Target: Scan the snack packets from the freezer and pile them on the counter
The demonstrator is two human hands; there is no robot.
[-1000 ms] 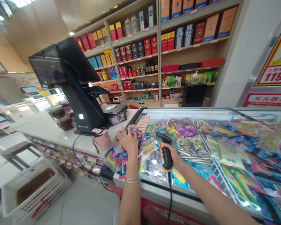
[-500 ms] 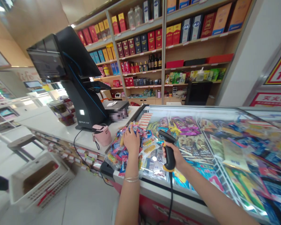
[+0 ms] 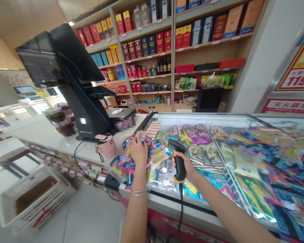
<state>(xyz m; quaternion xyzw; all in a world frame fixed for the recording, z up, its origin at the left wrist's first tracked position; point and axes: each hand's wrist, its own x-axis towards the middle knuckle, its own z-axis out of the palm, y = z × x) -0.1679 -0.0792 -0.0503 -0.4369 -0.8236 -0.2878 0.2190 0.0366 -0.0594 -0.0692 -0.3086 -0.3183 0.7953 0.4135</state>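
In the head view my right hand (image 3: 186, 166) is wrapped round the grip of a black and yellow barcode scanner (image 3: 179, 170). The scanner's head points up and left above the freezer, and a dark cable hangs from its base. My left hand (image 3: 138, 150) rests palm down with fingers apart on a heap of wrapped ice creams (image 3: 124, 165) at the freezer's left corner. What lies under the palm is hidden. Between the two hands, more wrapped ice creams (image 3: 158, 157) in clear and yellow wrappers lie on the glass.
The glass-topped freezer (image 3: 167, 199) stretches to the right, full of colourful packs. Left of the heap stand a pink cup (image 3: 105, 145) and a black checkout terminal (image 3: 91, 111) on the white counter (image 3: 32, 131). A white crate (image 3: 38, 199) sits on the floor. Shelves of boxes (image 3: 147, 45) line the back.
The view has turned slightly right, so the scene sits further left. My left hand stays on the heap, and my right hand still holds the barcode scanner at about the same place.
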